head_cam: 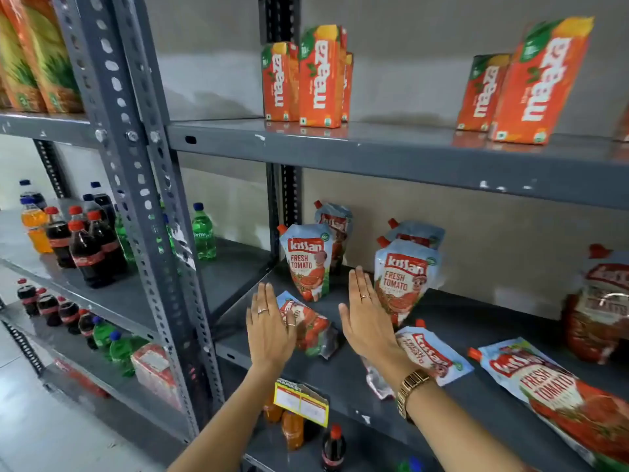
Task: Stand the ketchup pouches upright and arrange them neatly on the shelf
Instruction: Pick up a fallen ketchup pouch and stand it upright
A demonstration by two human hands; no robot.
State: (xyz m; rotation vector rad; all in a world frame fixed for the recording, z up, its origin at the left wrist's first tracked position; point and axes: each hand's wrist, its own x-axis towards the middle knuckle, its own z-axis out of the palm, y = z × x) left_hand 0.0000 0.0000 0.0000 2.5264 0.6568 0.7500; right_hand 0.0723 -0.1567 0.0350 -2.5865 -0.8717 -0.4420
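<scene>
Several Kissan ketchup pouches sit on the grey middle shelf (340, 376). Two pairs stand upright at the back, one with its front pouch (308, 267) at the left, the other with its front pouch (403, 281) further right. One pouch lies flat (315, 330) between my hands. Another lies flat (434, 356) under my right wrist, and a large one (558, 400) lies flat at the right. My left hand (269, 328) is open, fingers straight, beside the flat pouch's left edge. My right hand (366, 318) is open too, just right of that pouch, holding nothing.
Orange Maaza juice cartons (306, 76) stand on the shelf above. A blurred pouch (602, 301) stands at the far right. Cola and green soda bottles (88, 243) fill the left rack. A yellow price tag (301, 403) hangs on the shelf's front edge, with bottles below.
</scene>
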